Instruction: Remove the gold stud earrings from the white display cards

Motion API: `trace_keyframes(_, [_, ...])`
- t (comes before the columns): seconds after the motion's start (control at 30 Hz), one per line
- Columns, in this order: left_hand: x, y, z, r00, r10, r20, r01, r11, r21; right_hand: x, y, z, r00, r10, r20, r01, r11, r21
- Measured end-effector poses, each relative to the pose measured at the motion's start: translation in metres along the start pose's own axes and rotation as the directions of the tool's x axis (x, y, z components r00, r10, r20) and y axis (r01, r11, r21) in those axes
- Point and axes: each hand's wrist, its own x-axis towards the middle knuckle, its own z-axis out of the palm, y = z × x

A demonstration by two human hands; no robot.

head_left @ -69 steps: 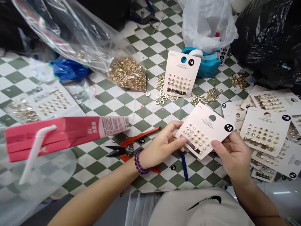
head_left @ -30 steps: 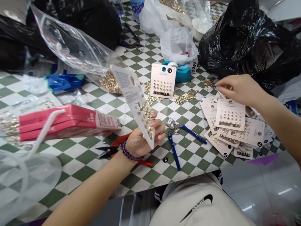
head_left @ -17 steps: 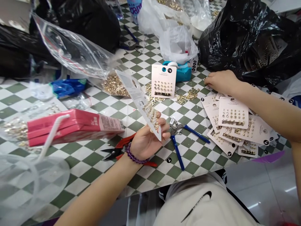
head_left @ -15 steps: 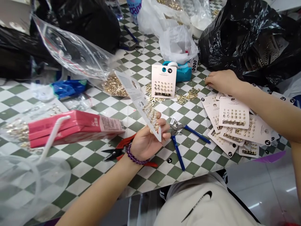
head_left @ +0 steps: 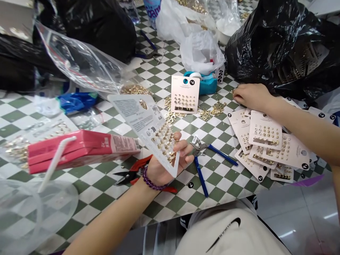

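Observation:
My left hand [head_left: 170, 159], with a purple bead bracelet at the wrist, grips an earring card [head_left: 148, 124] by its lower end. The card is tilted, its printed back and rows of gold earring backs facing me. My right hand [head_left: 248, 95] rests on the table beside the black bag, fingers curled together; a tiny gold bit shows at the fingertips, too small to name. Loose gold pieces [head_left: 215, 110] lie left of that hand. Another earring card [head_left: 185, 95] stands upright against a teal tape dispenser [head_left: 208, 83]. More earring cards [head_left: 265, 131] lie in an overlapping pile below my right forearm.
Blue-handled pliers [head_left: 200, 166] and red-handled cutters [head_left: 130, 175] lie on the checked tablecloth [head_left: 159, 212]. A pink drink carton [head_left: 82, 148] with a straw lies left. Black plastic bags [head_left: 255, 46] and a clear zip bag [head_left: 87, 60] of gold pieces stand around the back.
The earring card in my left hand has turned from nearly edge-on to show its back, its top swinging left and down. My right hand has barely moved.

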Motion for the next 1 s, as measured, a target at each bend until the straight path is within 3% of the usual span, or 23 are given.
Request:
trace_keyframes(0.1, [0.001, 0.000, -0.004, 0.998, -0.019, 0.057, 0.022, 0.999, -0.044, 0.002, -0.001, -0.002, 0.999, 0.029, 0.016, -0.029, 0.999, 0.043])
trace_keyframes(0.2, [0.001, -0.002, 0.001, 0.998, -0.030, 0.050, 0.035, 0.995, -0.089, 0.001, -0.005, -0.009, 0.995, 0.098, 0.007, -0.098, 0.990, 0.097])
trace_keyframes(0.27, [-0.001, -0.003, 0.008, 0.999, -0.023, 0.047, 0.029, 0.991, -0.133, -0.008, -0.011, -0.018, 0.990, 0.098, -0.103, -0.084, 0.988, 0.130])
trace_keyframes(0.3, [-0.002, -0.004, 0.011, 0.998, -0.014, 0.054, 0.022, 0.987, -0.158, -0.016, -0.016, -0.025, 0.979, 0.049, -0.200, -0.022, 0.991, 0.132])
trace_keyframes(0.33, [-0.003, -0.004, 0.015, 0.998, -0.007, 0.064, 0.019, 0.983, -0.183, -0.027, -0.022, -0.032, 0.948, -0.041, -0.317, 0.079, 0.991, 0.107])
trace_keyframes(0.4, [-0.006, -0.006, 0.020, 0.997, -0.010, 0.076, 0.027, 0.974, -0.224, -0.054, -0.038, -0.047, 0.833, -0.242, -0.497, 0.295, 0.955, 0.030])
trace_keyframes(0.47, [-0.008, -0.008, 0.024, 0.997, -0.034, 0.069, 0.051, 0.967, -0.251, -0.083, -0.060, -0.055, 0.760, -0.234, -0.606, 0.363, 0.927, 0.097])
trace_keyframes(0.53, [-0.009, -0.009, 0.025, 0.997, -0.062, 0.054, 0.074, 0.960, -0.269, -0.106, -0.085, -0.053, 0.725, -0.148, -0.672, 0.397, 0.888, 0.232])
trace_keyframes(0.63, [-0.008, -0.012, 0.023, 0.992, -0.124, 0.035, 0.128, 0.962, -0.242, -0.121, -0.124, -0.035, 0.799, 0.139, -0.585, 0.310, 0.738, 0.599])
trace_keyframes(0.7, [-0.006, -0.014, 0.021, 0.980, -0.197, -0.001, 0.193, 0.962, -0.193, -0.121, -0.146, -0.023, 0.852, 0.296, -0.431, 0.190, 0.593, 0.783])
trace_keyframes(0.77, [-0.005, -0.017, 0.019, 0.967, -0.252, -0.038, 0.243, 0.958, -0.154, -0.117, -0.162, -0.019, 0.880, 0.326, -0.345, 0.154, 0.492, 0.857])
trace_keyframes(1.0, [-0.004, -0.026, 0.020, 0.951, -0.308, 0.034, 0.309, 0.934, -0.181, -0.104, -0.180, -0.034, 0.871, 0.366, -0.329, 0.242, 0.262, 0.934])
